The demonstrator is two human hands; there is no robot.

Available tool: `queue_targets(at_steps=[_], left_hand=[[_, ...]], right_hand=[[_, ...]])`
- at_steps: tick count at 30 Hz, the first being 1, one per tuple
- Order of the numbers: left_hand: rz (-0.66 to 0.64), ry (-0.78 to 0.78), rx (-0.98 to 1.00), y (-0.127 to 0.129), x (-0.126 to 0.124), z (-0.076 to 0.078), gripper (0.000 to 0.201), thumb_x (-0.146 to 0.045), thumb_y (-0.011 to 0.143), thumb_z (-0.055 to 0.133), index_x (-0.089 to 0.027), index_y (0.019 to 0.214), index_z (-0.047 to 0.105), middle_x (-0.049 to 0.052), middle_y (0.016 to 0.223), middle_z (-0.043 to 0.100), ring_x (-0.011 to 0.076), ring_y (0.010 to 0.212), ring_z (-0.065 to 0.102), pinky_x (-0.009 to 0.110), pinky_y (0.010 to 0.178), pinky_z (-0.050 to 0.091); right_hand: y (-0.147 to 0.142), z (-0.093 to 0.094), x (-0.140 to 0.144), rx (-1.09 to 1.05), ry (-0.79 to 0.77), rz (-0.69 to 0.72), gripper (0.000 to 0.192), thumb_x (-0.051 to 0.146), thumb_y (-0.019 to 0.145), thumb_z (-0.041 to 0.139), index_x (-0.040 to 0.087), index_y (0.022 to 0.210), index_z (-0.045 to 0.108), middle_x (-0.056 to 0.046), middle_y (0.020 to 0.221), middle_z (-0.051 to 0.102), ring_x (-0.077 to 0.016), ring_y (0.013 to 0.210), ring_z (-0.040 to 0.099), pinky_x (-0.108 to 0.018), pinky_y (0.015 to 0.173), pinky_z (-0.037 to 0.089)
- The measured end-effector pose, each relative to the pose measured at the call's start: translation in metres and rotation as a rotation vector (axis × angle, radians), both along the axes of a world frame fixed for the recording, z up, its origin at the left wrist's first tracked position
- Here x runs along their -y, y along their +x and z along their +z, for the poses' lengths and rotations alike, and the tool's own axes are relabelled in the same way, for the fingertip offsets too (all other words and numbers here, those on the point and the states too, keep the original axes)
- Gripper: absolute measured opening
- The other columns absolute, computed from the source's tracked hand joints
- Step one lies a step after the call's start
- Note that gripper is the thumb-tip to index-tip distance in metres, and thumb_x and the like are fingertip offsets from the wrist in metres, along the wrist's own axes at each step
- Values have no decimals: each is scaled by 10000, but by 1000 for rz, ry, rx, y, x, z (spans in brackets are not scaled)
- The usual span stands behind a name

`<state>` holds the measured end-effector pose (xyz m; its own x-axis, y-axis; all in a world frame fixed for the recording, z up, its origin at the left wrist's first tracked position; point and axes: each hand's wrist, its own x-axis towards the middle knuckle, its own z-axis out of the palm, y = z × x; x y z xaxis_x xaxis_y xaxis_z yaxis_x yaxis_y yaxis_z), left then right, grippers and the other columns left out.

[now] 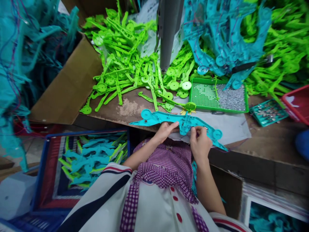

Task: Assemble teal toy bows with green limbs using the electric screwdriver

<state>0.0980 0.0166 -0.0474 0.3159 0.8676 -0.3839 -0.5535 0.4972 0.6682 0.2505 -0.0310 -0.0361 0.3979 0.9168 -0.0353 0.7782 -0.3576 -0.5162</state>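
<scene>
Your left hand [164, 131] pins the teal piece [178, 124] at centre, right hand [200, 144] pinching it; finished ones fill the crate [40, 180] lower left, green parts [130, 61] heaped above.

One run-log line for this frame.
left hand: rests on teal plastic part | right hand: pinches its middle | behind: green tray, green parts pile
</scene>
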Motion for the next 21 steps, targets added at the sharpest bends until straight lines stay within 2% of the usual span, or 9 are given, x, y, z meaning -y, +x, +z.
queue_targets(at_steps=[5, 10, 14, 17, 21], left_hand=[[-10, 10, -11, 0, 0, -2, 612, -384, 716, 853, -209, 1272, 666, 59, 964, 782, 262, 988, 725, 443, 949, 544], [-51, 38, -74, 0, 0, -8, 467, -497, 698, 839, -157, 1008, 761, 82, 892, 782, 269, 924, 730, 411, 880, 561], [-56, 31, -84, 0, 0, -10, 413, -524, 689, 833, -143, 831, 760, 96, 855, 777, 272, 914, 725, 360, 797, 553], [-40, 39, -74, 0, -1, -12, 393, -516, 685, 837, -150, 804, 754, 86, 858, 778, 264, 917, 720, 337, 766, 541], [-64, 51, -57, -1, -1, -13, 414, -513, 686, 834, -147, 865, 759, 84, 935, 784, 273, 987, 710, 375, 859, 539]], right_hand=[[1, 0, 1, -22, -5, -9, 552, 652, 955, 309, 183, 988, 600, -119, 888, 721, -233, 721, 613, -306, 638, 295], [1, 2, 2, -13, -6, -46, 508, 615, 953, 335, 188, 1003, 606, -125, 917, 726, -234, 735, 612, -301, 641, 293], [1, 2, 1, -17, -24, -50, 454, 568, 948, 371, 190, 1006, 614, -118, 924, 734, -232, 735, 611, -297, 637, 285], [0, 2, 2, -1, -29, -40, 426, 543, 946, 406, 185, 1009, 629, -112, 903, 735, -223, 718, 602, -293, 632, 277], [-4, 4, 3, 72, -4, 9, 400, 507, 970, 426, 189, 1000, 668, -83, 820, 722, -199, 681, 585, -290, 628, 252]])
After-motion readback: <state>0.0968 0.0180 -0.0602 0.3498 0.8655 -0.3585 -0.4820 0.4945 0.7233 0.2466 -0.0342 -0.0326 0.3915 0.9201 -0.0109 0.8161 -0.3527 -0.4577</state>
